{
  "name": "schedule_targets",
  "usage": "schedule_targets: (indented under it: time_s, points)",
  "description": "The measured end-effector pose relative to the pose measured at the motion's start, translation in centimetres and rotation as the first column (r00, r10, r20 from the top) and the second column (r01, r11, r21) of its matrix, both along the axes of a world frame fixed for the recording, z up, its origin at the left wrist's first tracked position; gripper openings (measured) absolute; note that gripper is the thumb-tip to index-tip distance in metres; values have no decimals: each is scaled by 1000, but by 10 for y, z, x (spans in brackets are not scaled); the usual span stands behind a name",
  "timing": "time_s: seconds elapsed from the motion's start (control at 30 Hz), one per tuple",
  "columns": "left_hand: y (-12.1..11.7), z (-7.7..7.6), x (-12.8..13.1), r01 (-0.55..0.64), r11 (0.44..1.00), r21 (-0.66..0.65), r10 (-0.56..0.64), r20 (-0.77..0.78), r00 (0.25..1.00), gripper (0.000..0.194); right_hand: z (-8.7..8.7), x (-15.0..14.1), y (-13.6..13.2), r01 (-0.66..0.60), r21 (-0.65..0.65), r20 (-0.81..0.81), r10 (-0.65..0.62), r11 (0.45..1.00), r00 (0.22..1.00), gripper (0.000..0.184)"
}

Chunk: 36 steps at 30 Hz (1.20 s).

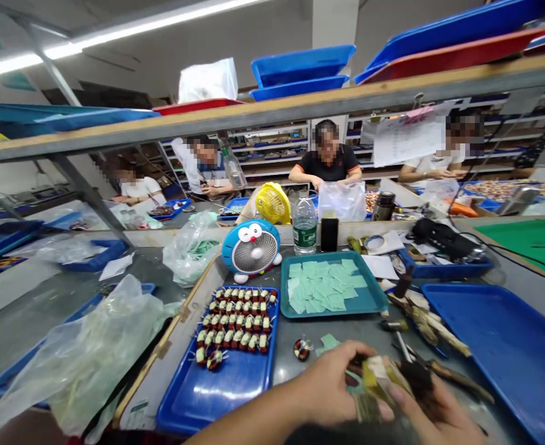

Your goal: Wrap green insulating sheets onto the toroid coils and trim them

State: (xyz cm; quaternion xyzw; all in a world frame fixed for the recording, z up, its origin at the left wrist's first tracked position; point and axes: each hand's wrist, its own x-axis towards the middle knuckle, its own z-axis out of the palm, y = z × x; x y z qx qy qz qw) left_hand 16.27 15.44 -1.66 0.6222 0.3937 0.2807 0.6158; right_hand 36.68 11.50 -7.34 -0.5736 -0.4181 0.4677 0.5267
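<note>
My left hand (330, 386) is closed, with a bit of green sheet and something dark between its fingers. A yellowish, tape-wrapped object (373, 380) sits between both hands, and its kind is hard to make out. My right hand (432, 411) is bent round this object from the other side, its fingers partly hidden and blurred. Just beyond my left hand, a wire-wound ring coil (302, 350) lies on the grey bench near a loose green sheet (330, 342). To the left, a blue tray (216, 392) carries rows of similar coils with pale blocks in them.
A teal tray (380, 304) of green sheets stands ahead, behind it a water bottle (304, 228) and a phone (329, 235). A blue cartoon fan (252, 248) is left of these. Tools with worn handles (460, 378) and a large blue tray (508, 346) lie right. Several people sit opposite.
</note>
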Motion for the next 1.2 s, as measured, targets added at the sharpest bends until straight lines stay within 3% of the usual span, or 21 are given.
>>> schedule_targets:
  time_s: [0.13, 0.23, 0.37, 0.43, 0.63, 0.77, 0.83, 0.93, 1.1, 1.2]
  points:
    - [-6, -8, -4, -20, 979, -203, 84, 310, 947, 63, 16, -13, -2, -102, 81, -13, 104, 991, 995, 45]
    - [-5, -3, -14, 68, 956, -285, 56, 404, 913, 69, 25, -9, -2, -240, 129, 8, 242, 962, 970, 43]
    - [-5, 1, -27, 192, 918, -346, -19, 446, 895, 73, 41, -6, -1, -519, 127, -53, 528, 846, 848, 55]
    - [-5, 0, -30, 231, 901, -368, -39, 462, 886, 75, 50, -10, 0, -596, 103, -84, 604, 797, 793, 58]
    - [-2, 1, -39, 312, 835, -454, -82, 457, 885, 84, 60, -15, 4, -600, 113, 79, 595, 792, 800, 52]
    - [-3, 3, -40, 343, 808, -478, -107, 453, 885, 87, 63, -10, 5, -661, 61, 200, 640, 748, 742, 20]
    - [-4, 2, -40, 345, 804, -485, -104, 457, 884, 86, 64, -8, 4, -689, 48, 223, 665, 723, 713, 16]
    - [-5, -1, -40, 261, 816, -516, -12, 436, 900, 82, 60, -7, 0, -681, 27, 229, 659, 732, 717, 20]
    - [-2, -13, -38, -79, 818, -569, 303, 310, 901, 51, 48, -14, -5, -596, -2, 239, 579, 803, 779, 23]
    - [-3, -23, -34, -173, 813, -556, 372, 269, 888, 39, 40, -24, -7, -563, -33, 144, 561, 826, 815, 23]
